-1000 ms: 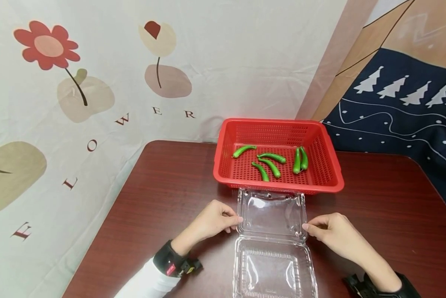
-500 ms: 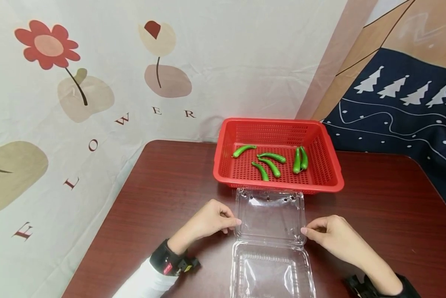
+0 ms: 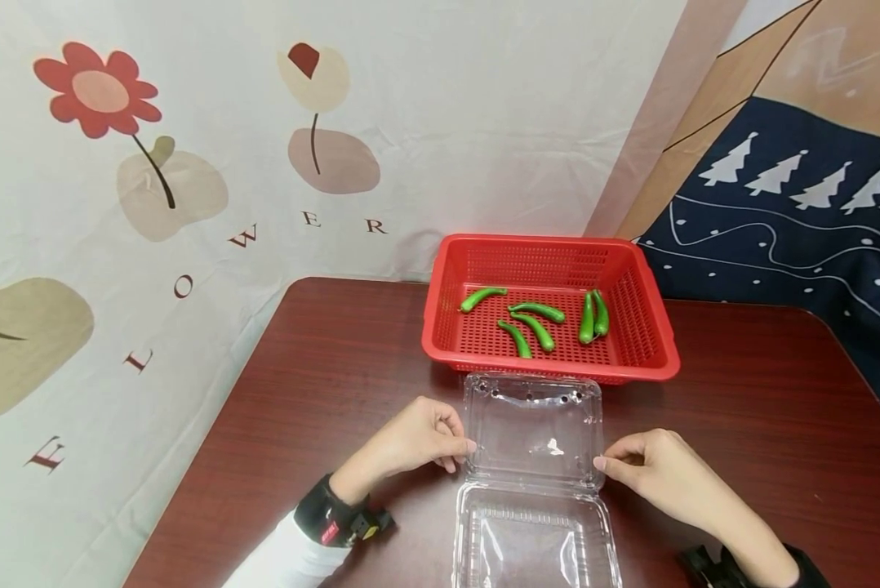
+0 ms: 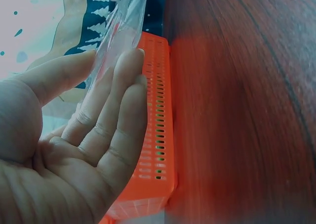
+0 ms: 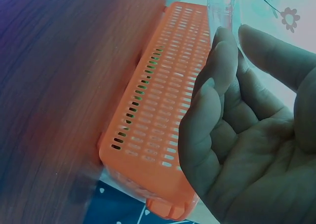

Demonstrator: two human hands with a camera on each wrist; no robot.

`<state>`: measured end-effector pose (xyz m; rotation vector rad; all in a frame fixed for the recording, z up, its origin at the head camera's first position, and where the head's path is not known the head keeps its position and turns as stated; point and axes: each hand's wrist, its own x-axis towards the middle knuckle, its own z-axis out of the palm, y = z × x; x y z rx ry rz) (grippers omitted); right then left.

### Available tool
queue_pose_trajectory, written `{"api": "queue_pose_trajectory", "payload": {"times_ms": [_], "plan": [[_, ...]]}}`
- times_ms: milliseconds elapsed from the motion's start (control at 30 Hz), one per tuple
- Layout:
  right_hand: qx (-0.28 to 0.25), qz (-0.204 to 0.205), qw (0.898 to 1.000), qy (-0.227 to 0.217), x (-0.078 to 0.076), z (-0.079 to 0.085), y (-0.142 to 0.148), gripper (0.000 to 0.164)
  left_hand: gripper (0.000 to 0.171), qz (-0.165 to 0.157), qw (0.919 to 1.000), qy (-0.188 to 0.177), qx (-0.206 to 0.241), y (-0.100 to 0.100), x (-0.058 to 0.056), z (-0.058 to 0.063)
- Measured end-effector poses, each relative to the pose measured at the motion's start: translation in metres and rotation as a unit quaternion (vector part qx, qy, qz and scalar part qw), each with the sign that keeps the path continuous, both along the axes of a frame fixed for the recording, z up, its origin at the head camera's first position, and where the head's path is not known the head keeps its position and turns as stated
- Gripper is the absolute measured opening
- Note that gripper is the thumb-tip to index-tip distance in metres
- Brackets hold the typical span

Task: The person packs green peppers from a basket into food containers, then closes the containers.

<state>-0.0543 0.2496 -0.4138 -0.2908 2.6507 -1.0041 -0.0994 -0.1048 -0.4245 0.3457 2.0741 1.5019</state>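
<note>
A clear plastic clamshell box (image 3: 534,441) lies opened out on the table in the head view, its lid half toward the basket and its base half nearer the person. At the lid's left edge, my left hand (image 3: 427,437) pinches the rim between thumb and fingers. My right hand (image 3: 656,469) pinches the opposite edge of the lid. In the left wrist view, the clear plastic (image 4: 118,31) passes between the thumb and fingertips. The right wrist view has the plastic rim (image 5: 221,7) just beyond the thumb and forefinger. The base's near end is cut off by the frame.
Directly behind the lid stands a red perforated basket (image 3: 550,364) holding several green peppers (image 3: 535,310). Everything rests on a dark reddish-brown wooden table (image 3: 322,351). A printed cloth (image 3: 484,122) hangs behind the table's far edge.
Both hands have shifted slightly toward the person, and the box's hinge line has come nearer with them. The basket and peppers stay where they were.
</note>
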Motion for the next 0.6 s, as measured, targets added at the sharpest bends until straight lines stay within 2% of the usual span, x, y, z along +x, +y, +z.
{"api": "queue_pose_trajectory", "payload": {"times_ms": [200, 433, 600], "plan": [[-0.001, -0.014, 1.000, 0.028, 0.0008, 0.0024, -0.0026, 0.009, 0.021, 0.005, 0.9999, 0.007, 0.010, 0.0033, 0.0027, 0.0001], [-0.012, -0.048, 0.997, 0.058, 0.0006, 0.0012, -0.0042, 0.009, 0.021, 0.019, 0.9968, 0.076, -0.011, 0.0048, 0.0036, 0.0001], [-0.024, -0.075, 0.992, 0.098, 0.0002, -0.0033, -0.0077, 0.006, 0.026, 0.042, 0.9935, 0.102, -0.028, 0.0057, 0.0033, -0.0011]]}}
